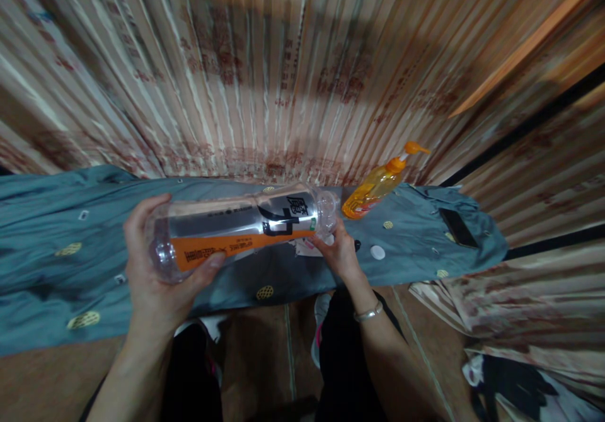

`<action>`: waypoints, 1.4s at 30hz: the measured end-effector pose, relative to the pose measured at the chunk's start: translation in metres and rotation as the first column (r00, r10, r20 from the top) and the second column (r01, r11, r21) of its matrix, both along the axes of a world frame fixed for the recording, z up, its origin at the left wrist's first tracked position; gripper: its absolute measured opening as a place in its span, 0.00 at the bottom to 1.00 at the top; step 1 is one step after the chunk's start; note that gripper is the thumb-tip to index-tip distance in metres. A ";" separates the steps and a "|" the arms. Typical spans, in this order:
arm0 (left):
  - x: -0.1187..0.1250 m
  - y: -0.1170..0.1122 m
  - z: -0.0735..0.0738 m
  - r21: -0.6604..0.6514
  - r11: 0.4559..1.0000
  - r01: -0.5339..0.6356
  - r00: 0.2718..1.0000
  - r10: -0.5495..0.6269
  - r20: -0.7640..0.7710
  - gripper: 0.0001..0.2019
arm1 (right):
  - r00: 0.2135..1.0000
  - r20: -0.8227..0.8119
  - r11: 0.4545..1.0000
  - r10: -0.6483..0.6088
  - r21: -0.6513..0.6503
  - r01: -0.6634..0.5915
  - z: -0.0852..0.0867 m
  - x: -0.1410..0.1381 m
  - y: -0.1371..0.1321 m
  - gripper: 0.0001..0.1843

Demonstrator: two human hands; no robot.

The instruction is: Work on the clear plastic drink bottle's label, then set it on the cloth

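Note:
A large clear plastic bottle [241, 227] with a silver, black and orange label lies sideways in the air above a table draped in blue-grey cloth [57, 220]. My left hand [155, 264] is wrapped round its base end on the left. My right hand [338, 249] grips the neck end on the right, fingers closed there; I cannot see whether a cap is on it. A bracelet sits on my right wrist.
An orange pump bottle [380, 182] stands on the cloth behind the right hand. A black phone [457, 227] lies further right. A small white round piece [377, 252] rests near my right hand. Striped curtains hang behind the table.

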State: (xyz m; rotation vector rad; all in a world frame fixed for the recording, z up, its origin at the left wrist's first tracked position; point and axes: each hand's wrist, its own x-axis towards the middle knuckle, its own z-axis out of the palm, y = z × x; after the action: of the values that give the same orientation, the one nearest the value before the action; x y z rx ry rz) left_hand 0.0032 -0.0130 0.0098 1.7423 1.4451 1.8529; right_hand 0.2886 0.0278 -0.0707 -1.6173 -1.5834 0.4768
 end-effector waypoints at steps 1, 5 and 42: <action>0.000 0.000 0.000 0.001 1.000 0.001 1.000 -0.001 -0.004 0.45 | 1.000 -0.001 1.000 -0.001 0.000 0.001 -0.001 0.000 0.000 0.29; -0.001 0.000 0.000 0.001 1.000 -0.020 1.000 0.020 -0.013 0.45 | 1.000 0.000 1.000 -0.006 -0.008 0.006 -0.002 0.001 0.001 0.28; -0.002 0.000 -0.003 -0.030 1.000 0.009 0.999 -0.008 0.042 0.46 | 1.000 0.000 1.000 -0.016 0.013 0.016 -0.003 0.001 0.001 0.26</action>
State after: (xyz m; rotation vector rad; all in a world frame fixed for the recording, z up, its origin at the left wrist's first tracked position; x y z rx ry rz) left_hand 0.0010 -0.0131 0.0064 1.6826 1.4403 1.8422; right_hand 0.2897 0.0286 -0.0734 -1.6191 -1.5695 0.4576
